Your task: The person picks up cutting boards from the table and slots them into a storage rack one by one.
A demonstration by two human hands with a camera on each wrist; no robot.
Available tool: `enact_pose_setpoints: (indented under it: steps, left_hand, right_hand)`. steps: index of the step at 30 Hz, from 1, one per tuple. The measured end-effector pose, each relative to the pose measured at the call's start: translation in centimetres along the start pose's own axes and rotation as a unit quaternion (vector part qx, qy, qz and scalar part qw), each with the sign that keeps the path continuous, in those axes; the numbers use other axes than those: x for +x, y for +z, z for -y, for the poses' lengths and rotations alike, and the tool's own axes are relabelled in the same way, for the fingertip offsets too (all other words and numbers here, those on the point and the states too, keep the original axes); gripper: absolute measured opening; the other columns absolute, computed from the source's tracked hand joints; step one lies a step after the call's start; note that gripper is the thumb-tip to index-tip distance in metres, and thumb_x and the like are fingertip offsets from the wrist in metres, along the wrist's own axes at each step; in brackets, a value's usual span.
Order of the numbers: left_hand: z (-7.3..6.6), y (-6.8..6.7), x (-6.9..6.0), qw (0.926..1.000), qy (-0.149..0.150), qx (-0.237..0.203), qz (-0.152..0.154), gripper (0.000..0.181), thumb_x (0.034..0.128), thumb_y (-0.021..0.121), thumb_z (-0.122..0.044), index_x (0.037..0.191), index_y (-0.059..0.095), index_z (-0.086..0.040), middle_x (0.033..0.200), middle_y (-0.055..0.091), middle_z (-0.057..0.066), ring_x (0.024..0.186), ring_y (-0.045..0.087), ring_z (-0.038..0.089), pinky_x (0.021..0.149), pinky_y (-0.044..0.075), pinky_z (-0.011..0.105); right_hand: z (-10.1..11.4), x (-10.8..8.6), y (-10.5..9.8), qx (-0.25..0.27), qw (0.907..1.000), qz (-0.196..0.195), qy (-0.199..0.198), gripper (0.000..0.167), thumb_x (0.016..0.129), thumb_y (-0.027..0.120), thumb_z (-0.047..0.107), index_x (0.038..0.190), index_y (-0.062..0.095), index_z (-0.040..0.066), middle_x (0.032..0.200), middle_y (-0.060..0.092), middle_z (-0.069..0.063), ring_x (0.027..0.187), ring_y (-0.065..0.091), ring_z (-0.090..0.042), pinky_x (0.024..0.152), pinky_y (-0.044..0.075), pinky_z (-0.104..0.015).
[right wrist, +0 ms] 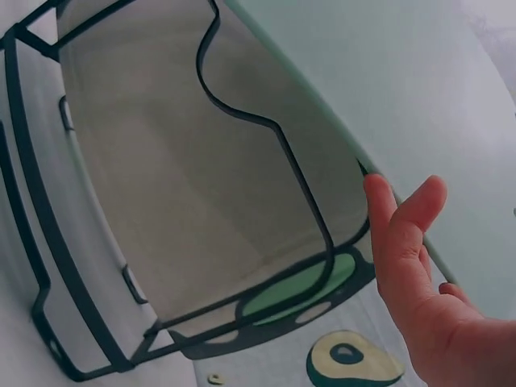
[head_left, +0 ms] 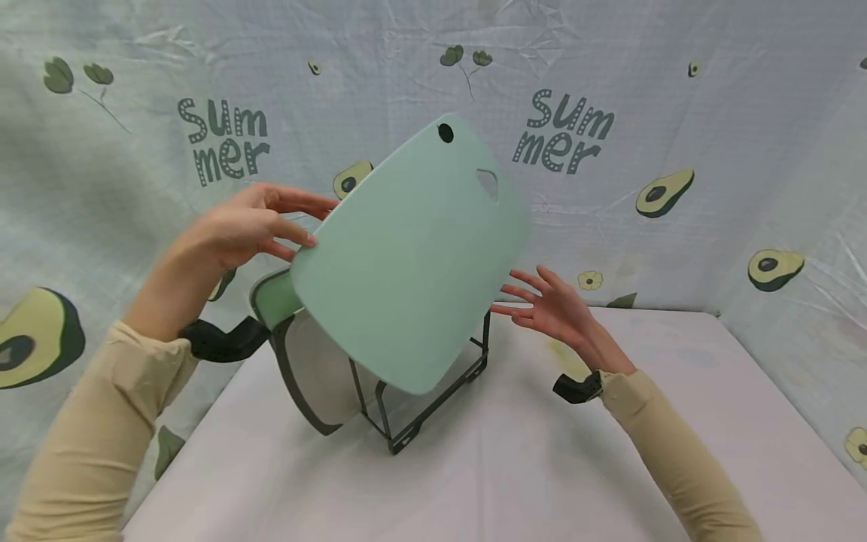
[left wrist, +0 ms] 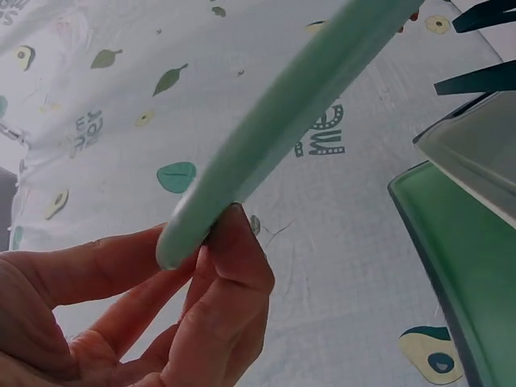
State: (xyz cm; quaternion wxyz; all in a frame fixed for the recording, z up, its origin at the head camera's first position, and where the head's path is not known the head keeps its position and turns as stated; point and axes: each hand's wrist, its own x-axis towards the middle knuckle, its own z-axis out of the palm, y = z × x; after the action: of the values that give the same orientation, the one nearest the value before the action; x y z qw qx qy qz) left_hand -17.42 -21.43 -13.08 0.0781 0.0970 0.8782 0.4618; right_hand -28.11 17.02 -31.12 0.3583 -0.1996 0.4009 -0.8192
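A pale mint cutting board (head_left: pixel 420 256) with a slot and a dark round spot near its top hangs tilted above a black wire rack (head_left: pixel 433 406). My left hand (head_left: pixel 254 222) pinches the board's left edge between thumb and fingers; the left wrist view shows this grip on the board's rounded rim (left wrist: pixel 242 145). Beside the opposite edge is my right hand (head_left: pixel 555 309), its fingers spread. In the right wrist view those fingers (right wrist: pixel 395 234) lie against or just by the board's edge; contact is hard to tell. The mint board hides part of the rack.
In the rack's left part stand a beige board with a dark rim (head_left: pixel 318 369) and a green board (head_left: pixel 274 297). The rack rests on a white table (head_left: pixel 515 467). Behind it hangs a pale cloth (head_left: pixel 379 60) printed with avocados and lettering.
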Motion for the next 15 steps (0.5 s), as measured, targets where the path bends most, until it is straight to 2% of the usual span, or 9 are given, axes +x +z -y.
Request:
enact_pose_setpoints:
  steps: [5,10,15]
  left_hand:
    - [0.1,-1.0,-0.1,0.9996,0.000,0.019,-0.018,0.052,0.0833,0.060,-0.008,0.131,0.045,-0.022,0.130,0.044,0.000,0.124,0.037,0.020,0.088,0.045,0.044]
    - [0.1,-1.7,-0.1,0.9988,0.002,0.029,-0.039,0.049,0.0836,0.060,-0.008,0.128,0.048,-0.024,0.130,0.044,0.003,0.124,0.038,0.023,0.089,0.044,0.047]
    - [0.3,-2.7,-0.1,0.9974,-0.002,0.043,-0.058,0.049,0.0837,0.060,-0.009,0.127,0.049,-0.028,0.121,0.050,-0.005,0.119,0.042,0.019,0.084,0.048,0.038]
  right_hand:
    - [-0.5,0.9,0.5,-0.006,0.9997,-0.025,0.003,0.060,0.096,0.024,0.042,0.144,0.004,0.014,0.150,0.004,-0.009,0.118,0.047,-0.024,0.083,0.046,-0.027]
    - [-0.9,1.6,0.7,-0.005,0.9991,-0.042,0.002,0.063,0.095,0.026,0.044,0.144,0.005,0.011,0.150,0.003,-0.007,0.118,0.045,-0.018,0.084,0.043,-0.026]
    - [-1.0,2.4,0.9,0.013,0.9994,-0.032,0.002,0.065,0.094,0.028,0.047,0.144,0.004,0.013,0.151,0.001,-0.005,0.125,0.036,-0.019,0.086,0.041,-0.027]
